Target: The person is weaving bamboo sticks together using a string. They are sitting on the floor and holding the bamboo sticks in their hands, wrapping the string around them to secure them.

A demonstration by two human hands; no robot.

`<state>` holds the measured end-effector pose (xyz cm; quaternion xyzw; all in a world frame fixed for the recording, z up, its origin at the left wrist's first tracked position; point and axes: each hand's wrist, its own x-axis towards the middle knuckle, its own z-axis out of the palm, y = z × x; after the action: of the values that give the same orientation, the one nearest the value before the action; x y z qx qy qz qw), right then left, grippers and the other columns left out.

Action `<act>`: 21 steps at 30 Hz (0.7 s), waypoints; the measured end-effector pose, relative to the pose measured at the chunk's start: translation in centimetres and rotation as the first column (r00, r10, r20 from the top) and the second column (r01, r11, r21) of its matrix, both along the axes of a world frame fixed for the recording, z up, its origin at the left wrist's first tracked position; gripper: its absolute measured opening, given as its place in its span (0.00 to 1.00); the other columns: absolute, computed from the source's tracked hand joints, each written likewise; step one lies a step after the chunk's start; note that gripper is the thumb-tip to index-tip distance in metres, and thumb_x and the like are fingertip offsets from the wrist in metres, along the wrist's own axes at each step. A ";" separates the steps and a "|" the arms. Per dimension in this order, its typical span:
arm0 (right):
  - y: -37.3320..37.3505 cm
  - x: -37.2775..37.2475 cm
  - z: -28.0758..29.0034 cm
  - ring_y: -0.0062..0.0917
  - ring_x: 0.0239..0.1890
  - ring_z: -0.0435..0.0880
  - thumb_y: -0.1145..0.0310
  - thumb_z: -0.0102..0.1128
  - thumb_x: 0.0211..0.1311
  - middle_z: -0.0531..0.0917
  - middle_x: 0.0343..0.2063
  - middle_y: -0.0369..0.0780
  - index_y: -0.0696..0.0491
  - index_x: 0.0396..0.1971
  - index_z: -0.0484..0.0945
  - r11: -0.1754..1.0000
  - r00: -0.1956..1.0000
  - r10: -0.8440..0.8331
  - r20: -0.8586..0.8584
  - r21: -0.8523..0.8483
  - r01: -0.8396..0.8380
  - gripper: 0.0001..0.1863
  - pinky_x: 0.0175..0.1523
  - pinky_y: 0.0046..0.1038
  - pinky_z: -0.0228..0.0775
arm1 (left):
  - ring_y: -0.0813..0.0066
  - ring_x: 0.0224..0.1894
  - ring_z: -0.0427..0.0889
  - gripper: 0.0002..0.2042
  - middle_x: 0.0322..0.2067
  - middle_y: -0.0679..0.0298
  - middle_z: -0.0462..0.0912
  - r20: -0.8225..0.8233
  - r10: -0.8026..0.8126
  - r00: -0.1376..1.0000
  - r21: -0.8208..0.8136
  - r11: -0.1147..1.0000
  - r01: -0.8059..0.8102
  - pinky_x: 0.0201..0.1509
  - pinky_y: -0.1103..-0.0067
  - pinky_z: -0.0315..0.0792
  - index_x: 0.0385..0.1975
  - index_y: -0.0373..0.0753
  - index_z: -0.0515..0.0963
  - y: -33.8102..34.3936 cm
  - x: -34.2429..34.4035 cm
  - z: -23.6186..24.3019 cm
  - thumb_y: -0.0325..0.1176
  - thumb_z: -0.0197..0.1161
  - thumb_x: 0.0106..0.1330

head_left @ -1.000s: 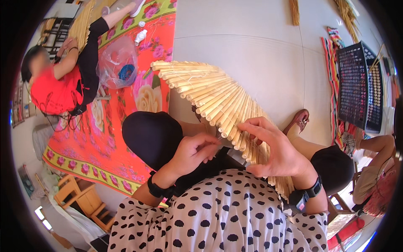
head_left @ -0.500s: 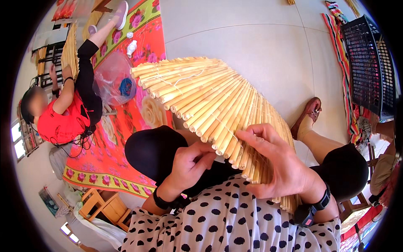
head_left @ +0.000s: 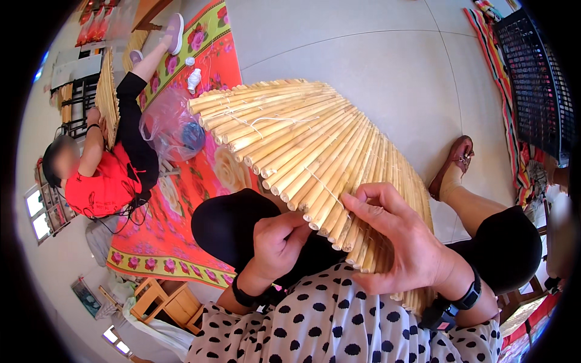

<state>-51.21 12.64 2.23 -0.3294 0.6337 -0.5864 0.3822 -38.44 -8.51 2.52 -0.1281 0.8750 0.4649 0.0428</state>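
Note:
A fan-shaped mat of pale yellow reed sticks (head_left: 302,130), bound side by side with white thread, slants across my lap. Its cut stick ends point toward me. My right hand (head_left: 402,239) grips the near right part, thumb and fingers spread around the edge with the fingertips on the sticks. Just beneath the stick ends, my left hand (head_left: 279,245) is closed in a pinch, its fingertips touching the mat's lower edge. What the pinch holds, if anything, is hidden. A loose white thread (head_left: 284,120) curls over the mat's far left part.
A red floral cloth (head_left: 172,236) covers the floor at left, with a clear plastic bag (head_left: 172,130) and a white thread spool (head_left: 193,80) on it. Another person (head_left: 100,175) sits there with a similar mat (head_left: 108,97). A dark plastic crate (head_left: 535,85) stands far right.
The whole view has shifted slightly. My hands stay at almost the same places on the mat. The other person's raised hand has come down to their mat.

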 end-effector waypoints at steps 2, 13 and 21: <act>0.0 0.0 0.0 0.38 0.53 0.72 0.65 0.73 0.33 0.67 0.52 0.48 0.64 0.62 0.66 1.000 1.000 0.002 0.003 0.002 -0.002 0.49 0.61 0.31 0.65 | 0.60 0.25 0.84 0.05 0.24 0.54 0.83 0.004 0.000 1.000 0.018 1.000 0.000 0.29 0.76 0.76 0.31 0.32 0.80 0.1 0.0 0.0 0.17 0.62 0.55; 0.0 0.1 -0.1 0.37 0.53 0.72 0.65 0.73 0.34 0.66 0.52 0.48 0.63 0.63 0.65 1.000 1.000 0.011 0.002 0.000 -0.011 0.49 0.60 0.31 0.66 | 0.59 0.24 0.84 0.05 0.23 0.55 0.82 -0.082 0.024 0.996 -0.017 1.000 -0.025 0.29 0.76 0.76 0.30 0.32 0.80 0.5 -0.4 -0.6 0.17 0.62 0.54; -0.1 0.2 -0.1 0.38 0.53 0.72 0.65 0.73 0.35 0.66 0.53 0.49 0.63 0.63 0.66 1.000 0.999 0.031 -0.006 0.002 -0.031 0.48 0.59 0.30 0.67 | 0.65 0.36 0.87 0.10 0.35 0.56 0.87 -0.018 0.016 1.000 -0.016 1.000 -0.017 0.41 0.78 0.78 0.38 0.32 0.83 0.7 -0.7 -0.1 0.21 0.58 0.59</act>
<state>-50.97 12.53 2.16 -0.3406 0.6304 -0.5786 0.3897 -39.14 -7.81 2.42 -0.1314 0.8779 0.4594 0.0301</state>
